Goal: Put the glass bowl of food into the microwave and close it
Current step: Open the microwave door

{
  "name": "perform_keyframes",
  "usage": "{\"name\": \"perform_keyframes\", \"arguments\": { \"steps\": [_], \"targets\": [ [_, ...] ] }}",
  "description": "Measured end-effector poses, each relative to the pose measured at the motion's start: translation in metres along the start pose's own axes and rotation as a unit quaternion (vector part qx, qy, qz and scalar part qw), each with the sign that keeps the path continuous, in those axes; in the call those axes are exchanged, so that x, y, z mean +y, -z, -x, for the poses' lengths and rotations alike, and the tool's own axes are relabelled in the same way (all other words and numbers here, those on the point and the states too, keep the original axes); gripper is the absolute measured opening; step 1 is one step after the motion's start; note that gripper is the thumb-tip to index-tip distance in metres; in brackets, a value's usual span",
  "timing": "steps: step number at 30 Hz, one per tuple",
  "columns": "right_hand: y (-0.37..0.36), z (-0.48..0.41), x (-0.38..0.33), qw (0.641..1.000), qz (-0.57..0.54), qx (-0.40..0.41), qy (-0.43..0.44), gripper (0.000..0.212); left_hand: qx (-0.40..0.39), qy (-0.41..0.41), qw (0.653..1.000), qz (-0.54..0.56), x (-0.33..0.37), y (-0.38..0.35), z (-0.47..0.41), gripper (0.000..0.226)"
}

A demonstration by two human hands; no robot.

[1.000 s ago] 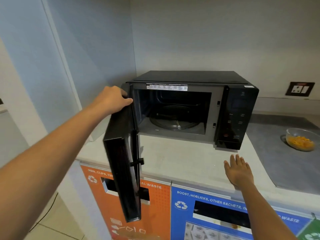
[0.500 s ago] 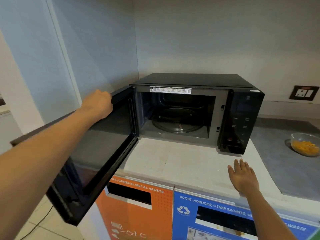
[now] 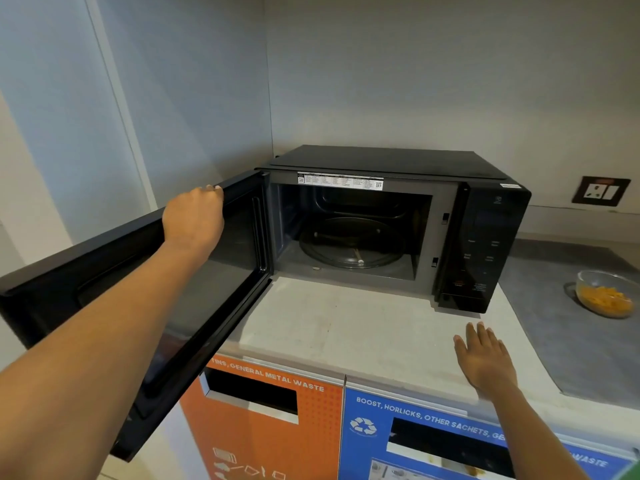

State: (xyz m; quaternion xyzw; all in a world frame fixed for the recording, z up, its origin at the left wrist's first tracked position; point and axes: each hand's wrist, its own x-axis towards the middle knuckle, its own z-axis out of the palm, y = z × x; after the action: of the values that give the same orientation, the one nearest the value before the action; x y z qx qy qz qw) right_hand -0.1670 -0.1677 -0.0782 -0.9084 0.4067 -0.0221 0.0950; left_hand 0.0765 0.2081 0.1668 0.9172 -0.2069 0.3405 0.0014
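Note:
A black microwave (image 3: 485, 237) stands in the corner of a pale counter (image 3: 339, 327). Its door (image 3: 104, 306) is swung wide open to the left. The cavity holds only a glass turntable (image 3: 351, 244). My left hand (image 3: 194, 220) rests on the door's top edge, fingers curled over it. My right hand (image 3: 485, 362) lies flat on the counter near its front edge, fingers spread, holding nothing. The glass bowl (image 3: 604, 292) of orange food sits on a grey mat (image 3: 571, 341) at the far right, well away from both hands.
Walls close in behind and to the left of the microwave. A wall socket (image 3: 601, 190) is at the back right. Below the counter are an orange waste bin front (image 3: 263, 427) and a blue one (image 3: 433, 441) with slots.
The door has swung from nearly edge-on to fully open at the left, with my left hand staying on its top edge. My right hand has stayed flat on the counter.

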Motion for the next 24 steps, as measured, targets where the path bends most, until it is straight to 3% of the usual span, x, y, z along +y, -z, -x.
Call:
{"name": "perform_keyframes", "arguments": {
  "steps": [17, 24],
  "targets": [
    [0.002, 0.002, -0.002, 1.0, -0.011, 0.002, -0.009, 0.065, 0.029, 0.011, 0.999, 0.035, 0.004, -0.005, 0.001, 0.013],
    [0.003, 0.001, -0.001, 0.999, -0.034, 0.013, -0.016, 0.064, 0.113, 0.011, 0.992, 0.05, 0.015, -0.013, 0.003, 0.022]
  ]
}}
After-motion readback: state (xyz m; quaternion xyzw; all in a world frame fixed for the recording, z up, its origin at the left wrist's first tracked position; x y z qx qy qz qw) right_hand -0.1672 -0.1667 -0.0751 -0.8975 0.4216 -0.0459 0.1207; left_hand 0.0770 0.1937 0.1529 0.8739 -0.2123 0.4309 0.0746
